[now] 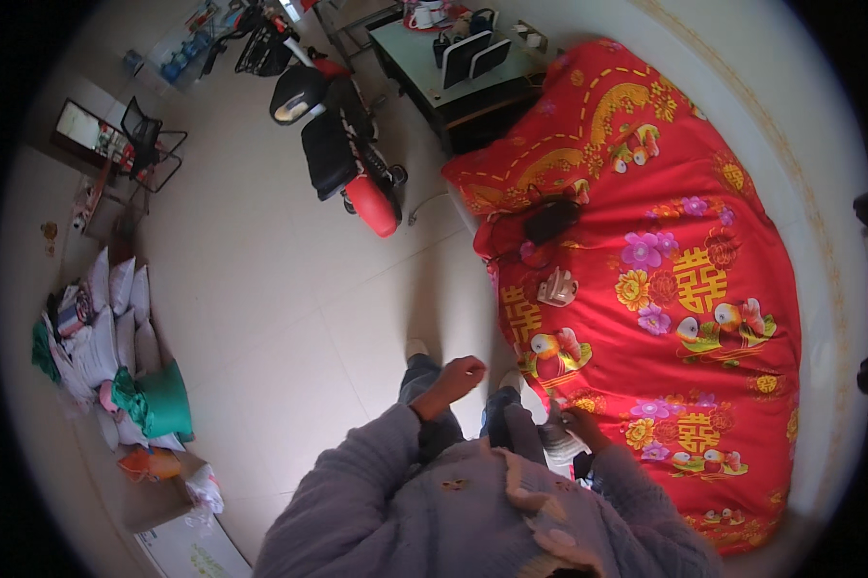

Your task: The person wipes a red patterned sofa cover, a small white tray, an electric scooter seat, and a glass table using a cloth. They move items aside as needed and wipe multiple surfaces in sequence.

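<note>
My left hand (461,380) hangs in front of my body above the tiled floor, fingers curled in, with no object visible in it. Lower right, at the edge of the bed, my right hand (584,428) grips a grey piece of fabric (560,439); part of it is hidden by my sleeve. Beside that hand spreads a red quilt (621,376) with gold, floral and bird patterns. A small whitish plastic object (558,287) lies on the quilt, and beyond it rests a dark pouch-like item (551,220).
A red-and-black electric scooter (351,155) stands ahead on the floor. Near the head of the bed is a glass-topped desk (419,61) with two white-backed panels (466,58). White sacks (101,347), a green bag (163,404) and a cardboard box (152,495) line the left side.
</note>
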### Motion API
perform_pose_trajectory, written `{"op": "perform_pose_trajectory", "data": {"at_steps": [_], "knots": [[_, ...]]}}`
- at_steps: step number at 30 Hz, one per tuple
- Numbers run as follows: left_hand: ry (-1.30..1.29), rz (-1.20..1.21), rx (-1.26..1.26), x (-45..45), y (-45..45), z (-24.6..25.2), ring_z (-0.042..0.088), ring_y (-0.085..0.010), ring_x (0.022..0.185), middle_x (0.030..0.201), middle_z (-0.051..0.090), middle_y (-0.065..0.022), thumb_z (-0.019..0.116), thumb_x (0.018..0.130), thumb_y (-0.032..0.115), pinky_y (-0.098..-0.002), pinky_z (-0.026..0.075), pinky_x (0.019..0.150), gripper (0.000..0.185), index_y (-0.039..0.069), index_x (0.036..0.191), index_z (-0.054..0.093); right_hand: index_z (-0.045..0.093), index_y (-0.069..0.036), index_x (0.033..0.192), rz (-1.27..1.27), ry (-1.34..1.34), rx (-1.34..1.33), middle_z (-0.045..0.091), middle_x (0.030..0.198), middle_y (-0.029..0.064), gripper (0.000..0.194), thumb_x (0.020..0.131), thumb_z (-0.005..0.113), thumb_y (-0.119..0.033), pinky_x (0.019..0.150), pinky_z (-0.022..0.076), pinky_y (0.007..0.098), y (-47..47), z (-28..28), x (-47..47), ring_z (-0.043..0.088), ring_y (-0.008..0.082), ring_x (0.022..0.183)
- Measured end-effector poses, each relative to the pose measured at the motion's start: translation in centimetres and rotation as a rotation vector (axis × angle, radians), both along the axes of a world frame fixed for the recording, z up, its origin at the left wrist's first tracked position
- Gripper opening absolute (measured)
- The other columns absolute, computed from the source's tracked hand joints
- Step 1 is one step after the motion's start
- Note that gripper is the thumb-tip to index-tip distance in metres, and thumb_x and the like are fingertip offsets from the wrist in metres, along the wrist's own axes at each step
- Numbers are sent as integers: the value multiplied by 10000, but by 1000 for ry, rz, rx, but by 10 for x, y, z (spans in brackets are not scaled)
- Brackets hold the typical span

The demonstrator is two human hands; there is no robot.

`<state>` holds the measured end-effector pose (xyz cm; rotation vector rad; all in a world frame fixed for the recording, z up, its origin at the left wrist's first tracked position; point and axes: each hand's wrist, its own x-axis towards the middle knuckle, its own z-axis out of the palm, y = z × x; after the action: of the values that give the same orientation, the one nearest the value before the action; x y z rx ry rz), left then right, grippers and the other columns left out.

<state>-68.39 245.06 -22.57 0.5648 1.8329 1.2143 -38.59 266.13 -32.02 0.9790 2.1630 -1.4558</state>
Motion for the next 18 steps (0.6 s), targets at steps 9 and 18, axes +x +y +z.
{"op": "perform_pose_trajectory", "data": {"at_steps": [9,18], "knots": [[-171,299,-191,-82,-212,-41,581,-127,642,771,609,-68,542,813,142,-251,473,584,200,-11,935,582,615,-53,954,240,0,-121,626,859,131,299,663,602,-123,691,476,346,-64,22,-171,606,283,793],[-348,524,-293,-164,-301,-94,557,-115,551,633,597,-52,510,783,128,-247,451,526,182,-17,845,601,639,-35,867,720,-284,311,627,871,169,510,773,468,-507,748,459,385,-138,32,-294,594,330,830]]}}
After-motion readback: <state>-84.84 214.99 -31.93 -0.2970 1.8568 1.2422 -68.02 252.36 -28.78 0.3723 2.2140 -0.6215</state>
